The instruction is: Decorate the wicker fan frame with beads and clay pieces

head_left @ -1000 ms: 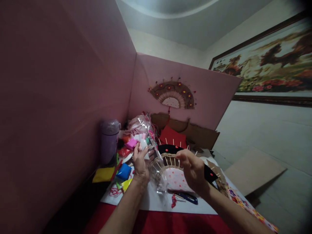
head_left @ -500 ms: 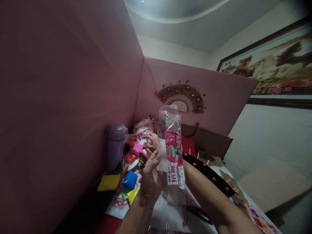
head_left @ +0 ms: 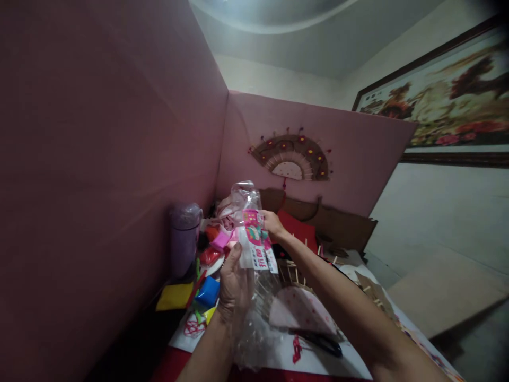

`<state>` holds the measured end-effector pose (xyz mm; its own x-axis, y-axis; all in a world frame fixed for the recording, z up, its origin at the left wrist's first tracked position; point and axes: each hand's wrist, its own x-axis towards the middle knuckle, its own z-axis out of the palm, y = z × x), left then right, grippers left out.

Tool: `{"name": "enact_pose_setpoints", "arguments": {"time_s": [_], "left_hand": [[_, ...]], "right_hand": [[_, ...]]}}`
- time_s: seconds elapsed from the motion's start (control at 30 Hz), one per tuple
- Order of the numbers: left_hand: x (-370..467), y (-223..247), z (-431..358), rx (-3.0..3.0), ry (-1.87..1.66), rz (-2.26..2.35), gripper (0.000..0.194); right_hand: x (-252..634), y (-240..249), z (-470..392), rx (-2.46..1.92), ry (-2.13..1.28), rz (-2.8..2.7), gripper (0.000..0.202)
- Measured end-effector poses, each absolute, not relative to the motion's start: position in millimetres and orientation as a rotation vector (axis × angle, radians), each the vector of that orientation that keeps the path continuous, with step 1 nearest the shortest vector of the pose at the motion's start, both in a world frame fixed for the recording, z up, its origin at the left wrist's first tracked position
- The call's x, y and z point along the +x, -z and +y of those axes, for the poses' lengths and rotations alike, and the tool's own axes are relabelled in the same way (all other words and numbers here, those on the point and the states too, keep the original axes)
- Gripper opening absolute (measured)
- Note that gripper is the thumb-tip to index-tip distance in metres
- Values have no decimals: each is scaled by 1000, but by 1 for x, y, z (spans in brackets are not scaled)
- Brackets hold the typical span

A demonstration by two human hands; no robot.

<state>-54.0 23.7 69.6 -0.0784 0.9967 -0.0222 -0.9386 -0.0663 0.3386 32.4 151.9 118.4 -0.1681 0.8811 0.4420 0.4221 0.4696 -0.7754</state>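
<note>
A clear plastic bag (head_left: pixel 254 297) with a pink and white printed label (head_left: pixel 258 246) is held up over the worktable. My left hand (head_left: pixel 233 281) grips its left side, thumb in front. At the bag's upper right edge, beside the label, my right hand (head_left: pixel 272 223) is closed on the plastic. Below and right of the bag lies a pale half-round piece (head_left: pixel 300 310) of a fan with sticks, partly under my right forearm. A dark-handled tool (head_left: pixel 324 344) and a red knotted cord (head_left: pixel 296 350) are near it.
Left of my hands are blue (head_left: pixel 208 292), yellow (head_left: pixel 175 297), pink and red packets, and a purple bottle (head_left: pixel 185 239). A finished fan (head_left: pixel 290 154) hangs on the pink partition (head_left: pixel 358 154). Red sheet (head_left: pixel 298 231) and cardboard stand behind.
The bag has moved left and tilted. My right hand has moved from behind the bag to its upper right edge. The pale fan piece now shows more clearly.
</note>
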Motion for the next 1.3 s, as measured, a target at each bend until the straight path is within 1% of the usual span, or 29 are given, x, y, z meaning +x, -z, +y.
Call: {"name": "enact_pose_setpoints", "arguments": {"time_s": [0.07,0.17,0.23,0.3,0.33,0.4,0.47,0.53,0.63,0.7,0.77,0.83,0.87,0.93,1.0,1.03,1.13,1.3], "left_hand": [[-56,-66,29,285,-1729,353,31],[-59,-61,38,502,-1875,474,36],[-59,-62,44,642,-1945,675,38],[-58,-70,48,810,-2004,978,38],[-58,-76,50,924,-2046,1150,37],[-60,-90,54,1217,-2091,1470,42],[-66,-105,60,1446,-2114,1791,48],[-77,-118,67,1632,-2028,2088,50],[-91,-132,81,1793,-1830,2314,46],[-90,-134,86,1817,-1810,2378,47],[-76,-130,85,1957,-1874,2277,46],[-50,-117,74,2184,-1869,1969,40],[-35,-108,65,2229,-1808,1774,39],[-6,-88,44,2073,-1608,1377,41],[17,-69,24,1792,-1348,1068,53],[25,-62,16,1685,-1263,977,57],[34,-49,4,1488,-1238,900,52],[24,-40,9,1278,-1160,783,43]], "right_hand": [[55,-124,148,-1119,-653,-1649,26],[94,-124,121,-1117,-704,-1452,33],[117,-118,93,-1071,-781,-1316,38],[134,-106,63,-910,-942,-1079,38],[140,-99,50,-857,-964,-989,38],[150,-83,29,-809,-899,-883,39],[157,-66,17,-828,-778,-892,40],[163,-49,11,-877,-654,-947,40],[168,-27,8,-946,-546,-975,41],[169,-19,8,-953,-586,-975,41],[168,-15,9,-929,-686,-995,43],[167,-14,9,-924,-758,-1035,43],[166,-14,9,-941,-746,-1070,42],[164,-12,6,-976,-613,-1201,36],[162,-10,1,-946,-401,-1410,28],[161,-9,-1,-906,-307,-1522,25],[159,-5,-6,-795,-155,-1741,26],[159,-1,-6,-774,-98,-1781,30]]}}
